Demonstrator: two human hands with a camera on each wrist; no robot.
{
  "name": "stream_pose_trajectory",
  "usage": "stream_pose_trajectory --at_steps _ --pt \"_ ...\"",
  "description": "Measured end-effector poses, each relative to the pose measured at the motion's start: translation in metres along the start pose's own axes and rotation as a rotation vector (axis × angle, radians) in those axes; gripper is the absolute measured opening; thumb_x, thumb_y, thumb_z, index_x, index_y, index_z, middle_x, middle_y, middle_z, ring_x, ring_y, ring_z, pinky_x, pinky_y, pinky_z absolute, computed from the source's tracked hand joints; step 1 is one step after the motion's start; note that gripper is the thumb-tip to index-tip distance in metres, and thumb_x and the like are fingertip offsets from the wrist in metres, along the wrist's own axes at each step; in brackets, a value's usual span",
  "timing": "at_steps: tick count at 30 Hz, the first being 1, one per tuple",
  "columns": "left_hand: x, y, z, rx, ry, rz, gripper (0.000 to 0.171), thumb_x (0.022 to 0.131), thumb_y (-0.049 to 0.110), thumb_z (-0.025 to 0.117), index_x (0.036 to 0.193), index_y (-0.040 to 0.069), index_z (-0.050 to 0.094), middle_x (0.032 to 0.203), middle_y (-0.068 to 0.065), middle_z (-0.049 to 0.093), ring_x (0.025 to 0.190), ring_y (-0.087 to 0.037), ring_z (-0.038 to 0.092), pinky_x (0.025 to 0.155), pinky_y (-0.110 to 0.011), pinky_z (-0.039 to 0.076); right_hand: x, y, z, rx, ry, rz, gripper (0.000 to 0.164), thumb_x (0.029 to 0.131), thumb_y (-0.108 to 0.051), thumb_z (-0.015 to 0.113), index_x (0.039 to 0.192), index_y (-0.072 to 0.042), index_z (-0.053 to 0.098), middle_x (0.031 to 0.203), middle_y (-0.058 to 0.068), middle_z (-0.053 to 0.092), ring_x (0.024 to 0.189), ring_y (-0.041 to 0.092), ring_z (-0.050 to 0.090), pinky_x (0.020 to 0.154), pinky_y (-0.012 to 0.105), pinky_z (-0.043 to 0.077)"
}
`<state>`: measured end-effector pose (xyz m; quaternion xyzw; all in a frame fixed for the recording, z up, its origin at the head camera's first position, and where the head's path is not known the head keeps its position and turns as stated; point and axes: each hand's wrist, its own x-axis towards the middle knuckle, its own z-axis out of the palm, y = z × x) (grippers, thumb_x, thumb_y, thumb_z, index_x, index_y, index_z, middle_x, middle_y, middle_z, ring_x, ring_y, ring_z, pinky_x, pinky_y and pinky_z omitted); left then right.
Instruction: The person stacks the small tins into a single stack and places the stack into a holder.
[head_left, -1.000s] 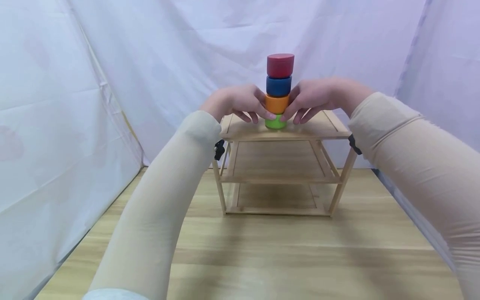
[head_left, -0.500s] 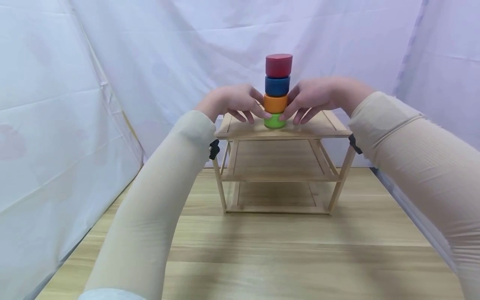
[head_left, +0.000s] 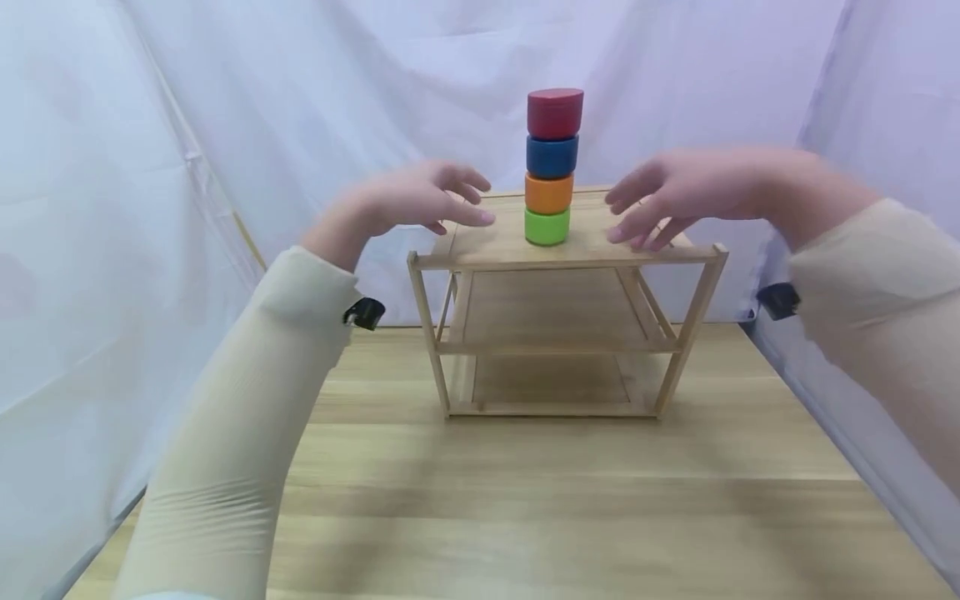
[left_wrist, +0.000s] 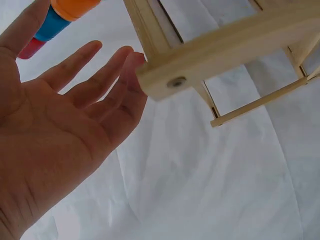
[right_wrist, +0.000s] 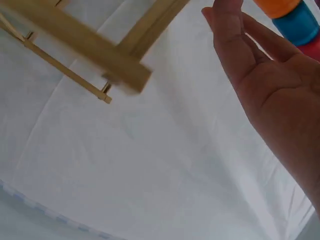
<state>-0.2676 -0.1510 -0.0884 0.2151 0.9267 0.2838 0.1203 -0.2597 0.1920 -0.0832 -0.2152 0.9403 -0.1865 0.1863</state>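
A tower of stacked cups stands upright on the top shelf of a small wooden rack [head_left: 555, 342]. From the bottom it runs green cup [head_left: 547, 227], orange cup [head_left: 549, 193], blue cup [head_left: 552, 157], red cup [head_left: 555, 113]. To the tower's left, apart from it, is my left hand [head_left: 420, 198], fingers spread and holding nothing. My right hand [head_left: 675, 198] hovers on the other side, also apart from the cups, its fingers loosely bent. In the left wrist view, the orange cup [left_wrist: 74, 7] shows beyond the left thumb, near the rack's corner [left_wrist: 165, 80].
The rack has two lower shelves and stands on a wood-grain table [head_left: 525, 500]. White cloth [head_left: 315, 100] hangs behind and along both sides. Each sleeve has a small black device [head_left: 365, 313] near the cuff.
Both hands have let go of the green and orange cups and drawn apart, left hand leftward, right hand rightward. The tower stays standing; the head view has shifted slightly.
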Motion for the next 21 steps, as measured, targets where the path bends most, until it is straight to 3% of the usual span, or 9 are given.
stream_pose_trajectory --at_steps 2,5,10,12,13,16,17,19,21 --pt "-0.015 -0.004 -0.002 -0.009 0.05 0.019 0.072 0.101 0.047 0.069 0.162 0.02 0.041 0.165 -0.005 0.047 0.143 -0.023 0.054 0.117 -0.045 0.051 -0.015 0.009 0.002 -0.047 0.05 0.02 0.09 0.1 -0.061 0.066 0.168 -0.014 0.03 0.168 0.021 0.04 0.13 0.034 0.067 0.114 0.075 0.039" --pt "-0.032 -0.013 -0.001 -0.012 0.121 0.043 0.07 0.103 0.051 0.066 0.162 0.022 0.042 0.164 -0.003 0.049 0.145 -0.023 0.053 0.122 -0.048 0.045 -0.04 0.029 0.009 -0.055 0.163 0.057 0.085 0.099 -0.061 0.066 0.167 -0.024 0.032 0.154 0.018 0.057 0.126 0.034 0.066 0.108 0.078 0.037" --pt "-0.045 -0.048 0.012 -0.031 0.243 0.099 0.06 0.108 0.052 0.056 0.16 0.021 0.047 0.162 -0.001 0.052 0.15 -0.024 0.049 0.124 -0.053 0.041 -0.075 0.072 0.029 0.06 0.409 0.082 0.07 0.103 -0.051 0.066 0.164 -0.026 0.04 0.123 -0.001 0.078 0.095 0.002 0.071 0.105 0.072 0.037" --pt "-0.047 -0.065 0.018 -0.063 0.285 0.126 0.06 0.111 0.052 0.048 0.161 0.019 0.046 0.166 -0.003 0.047 0.153 -0.027 0.046 0.124 -0.055 0.04 -0.082 0.091 0.037 0.11 0.508 0.092 0.062 0.105 -0.049 0.065 0.16 -0.027 0.046 0.113 -0.014 0.079 0.085 -0.008 0.069 0.107 0.059 0.041" --pt "-0.047 -0.074 0.021 -0.088 0.303 0.132 0.061 0.112 0.053 0.043 0.162 0.019 0.042 0.169 -0.004 0.044 0.156 -0.029 0.042 0.125 -0.057 0.039 -0.084 0.099 0.042 0.141 0.552 0.093 0.058 0.106 -0.048 0.063 0.158 -0.026 0.049 0.109 -0.022 0.077 0.083 -0.009 0.068 0.109 0.06 0.042" --pt "-0.048 -0.098 0.03 -0.121 0.359 0.151 0.065 0.114 0.055 0.026 0.168 0.018 0.029 0.176 -0.007 0.029 0.163 -0.033 0.028 0.13 -0.06 0.028 -0.084 0.12 0.055 0.195 0.649 0.103 0.053 0.108 -0.047 0.059 0.154 -0.021 0.054 0.094 -0.037 0.068 0.08 -0.01 0.068 0.095 0.029 0.051" --pt "-0.047 -0.106 0.033 -0.124 0.377 0.163 0.067 0.115 0.054 0.021 0.169 0.016 0.025 0.177 -0.009 0.024 0.165 -0.033 0.021 0.133 -0.06 0.023 -0.082 0.126 0.059 0.189 0.67 0.116 0.054 0.109 -0.047 0.057 0.154 -0.019 0.054 0.092 -0.036 0.067 0.079 -0.011 0.067 0.085 0.021 0.05" --pt "-0.043 -0.119 0.04 -0.101 0.41 0.173 0.068 0.115 0.051 0.012 0.17 0.012 0.02 0.179 -0.013 0.018 0.167 -0.034 0.013 0.136 -0.058 0.013 -0.076 0.136 0.067 0.179 0.691 0.14 0.058 0.11 -0.049 0.051 0.156 -0.014 0.052 0.1 -0.018 0.075 0.078 -0.012 0.063 0.074 0.02 0.051" --pt "-0.039 -0.132 0.049 -0.052 0.427 0.171 0.069 0.116 0.048 0.008 0.17 0.006 0.018 0.179 -0.017 0.016 0.168 -0.036 0.01 0.137 -0.055 0.007 -0.069 0.145 0.076 0.153 0.677 0.168 0.063 0.112 -0.051 0.042 0.16 -0.011 0.046 0.121 0.008 0.076 0.096 0.006 0.069 0.077 0.03 0.055"
